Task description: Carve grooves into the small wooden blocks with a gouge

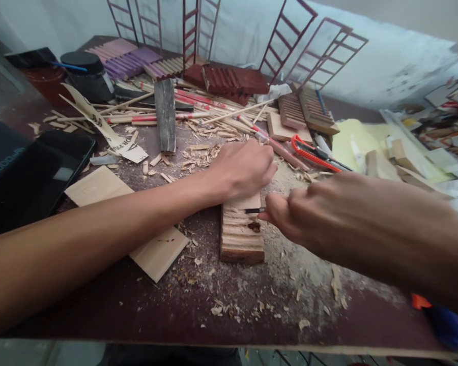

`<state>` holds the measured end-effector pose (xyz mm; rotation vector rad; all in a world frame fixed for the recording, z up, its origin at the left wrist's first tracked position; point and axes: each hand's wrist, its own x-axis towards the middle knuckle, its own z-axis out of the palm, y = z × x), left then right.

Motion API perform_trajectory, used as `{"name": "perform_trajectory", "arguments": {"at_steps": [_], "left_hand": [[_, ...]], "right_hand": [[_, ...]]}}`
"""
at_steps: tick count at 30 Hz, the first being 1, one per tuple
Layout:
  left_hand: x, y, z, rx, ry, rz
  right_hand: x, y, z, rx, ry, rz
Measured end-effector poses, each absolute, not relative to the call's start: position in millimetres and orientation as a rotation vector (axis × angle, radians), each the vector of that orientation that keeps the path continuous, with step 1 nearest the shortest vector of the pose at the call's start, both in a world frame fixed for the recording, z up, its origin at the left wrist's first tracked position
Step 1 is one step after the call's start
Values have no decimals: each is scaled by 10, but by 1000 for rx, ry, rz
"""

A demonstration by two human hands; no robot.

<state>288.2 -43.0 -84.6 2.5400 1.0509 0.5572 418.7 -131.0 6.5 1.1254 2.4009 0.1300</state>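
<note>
A small wooden block with carved ridges across its top lies on the table, with a dark knot hole on its right side. My left hand is closed over the far end of this block, its fingers curled and partly hidden. In my closed right hand is a narrow carving tool, its dark flat tip resting on the block's upper face. The fist hides the tool's handle. A flat pale wooden board lies under my left forearm.
Shavings and sawdust cover the brown table. An orange utility knife, thin sticks and a dark wedge-shaped piece lie beyond my hands. Ridged red blocks and small ladders stand behind; a black phone lies left.
</note>
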Motion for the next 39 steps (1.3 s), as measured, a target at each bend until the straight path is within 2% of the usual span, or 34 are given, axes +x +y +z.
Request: {"name": "perform_trajectory", "arguments": {"at_steps": [4,9,12,25,33,39], "left_hand": [[2872,-428,-848,2544,1040,570],[2870,-441,-831,2532,1061,557],[2869,-455,-802,2537,1077,533],[2855,-425,-815,2548,1069,518],[2856,-428,-821,2531,1063,522],[2864,-406,-845,2532,1045,549]], "right_hand": [[4191,-1309,52,1031,2295,171],[4297,-1374,-169,1431,2270,-499],[4334,-1435,-274,1595,2324,-660],[4469,-1307,-106,1352,2355,-270],[4522,-1187,-53,1183,2402,-349],[4304,-1112,185,1044,2179,-119]]}}
